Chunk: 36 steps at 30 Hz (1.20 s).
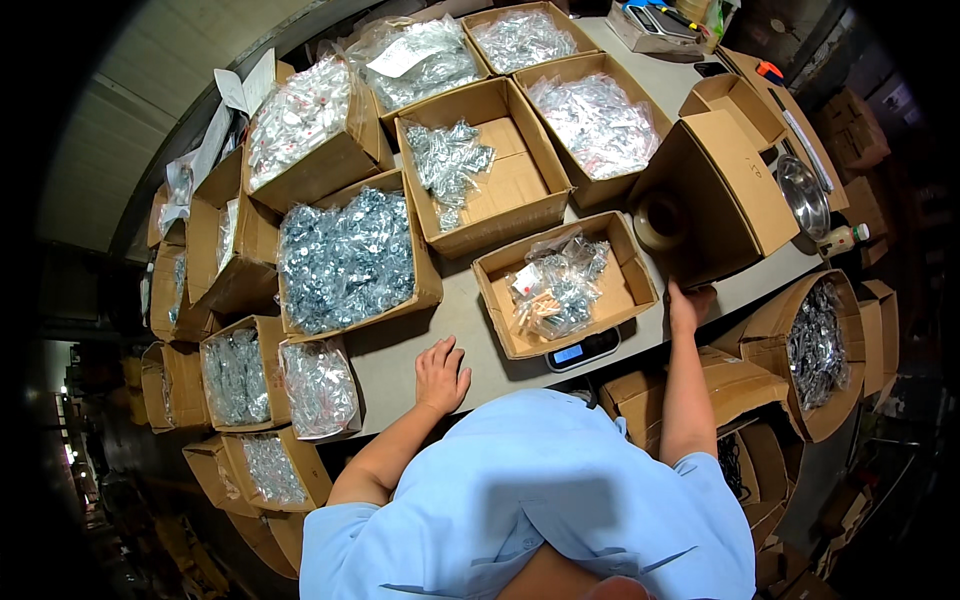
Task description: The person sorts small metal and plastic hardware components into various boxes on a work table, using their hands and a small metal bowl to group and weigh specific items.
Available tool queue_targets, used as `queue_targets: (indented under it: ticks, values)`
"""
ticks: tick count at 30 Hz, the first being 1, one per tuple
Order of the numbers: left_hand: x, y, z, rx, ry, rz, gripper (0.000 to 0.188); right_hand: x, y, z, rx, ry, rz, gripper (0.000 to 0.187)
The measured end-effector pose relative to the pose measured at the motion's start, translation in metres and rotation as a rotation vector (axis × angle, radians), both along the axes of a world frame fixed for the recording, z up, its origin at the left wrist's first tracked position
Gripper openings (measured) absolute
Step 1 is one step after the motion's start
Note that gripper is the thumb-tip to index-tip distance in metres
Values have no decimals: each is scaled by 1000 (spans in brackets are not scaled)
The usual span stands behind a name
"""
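Observation:
My left hand (441,375) lies on the grey table top (385,362) with its fingers apart and nothing in it. At the near lower edge of a tall cardboard box (735,185), my right hand (690,306) grips the cardboard; some of its fingers are hidden. Inside that box, which is tilted with its opening toward the left, a roll of tape (660,220) shows. Between my hands, a shallow cardboard box (490,290) sits on a digital scale (583,350) with a lit blue display. It contains clear bags of metal hardware (575,290) and some small wooden dowels (543,308).
Open boxes of bagged hardware crowd the table's back and left, including a box of bluish metal fittings (345,260) and a partly filled box (530,165). A metal bowl (803,195) and a bottle (843,238) are at the right. More cartons (815,345) stand below the table.

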<state>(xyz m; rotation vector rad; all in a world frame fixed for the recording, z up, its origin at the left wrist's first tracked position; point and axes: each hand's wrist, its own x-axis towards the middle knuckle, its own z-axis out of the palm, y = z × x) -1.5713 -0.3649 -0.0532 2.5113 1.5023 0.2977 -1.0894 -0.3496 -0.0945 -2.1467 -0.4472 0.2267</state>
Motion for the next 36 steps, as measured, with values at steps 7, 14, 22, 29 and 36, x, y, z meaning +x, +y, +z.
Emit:
queue_targets:
  ticks: [7, 14, 22, 29, 36]
  values:
    - [0, 0, 4, -14, -7, -5, 37, -23, -7, 30, -24, -88, 24, 64]
    - [57, 41, -8, -1176, -1649, 352, 79, -25, -22, -2, 38, 46, 181, 37]
    - [106, 73, -7, -1451, -1634, 162, 91, -23, -32, 4, 207, 293, 89, 31]
    - [141, 59, -3, -1524, -1666, 53, 81, -13, -37, -3, 379, 556, 40, 27]
    - [95, 59, -9, -1296, -1443, 331, 59, -9, -39, 6, 440, 734, -8, 25]
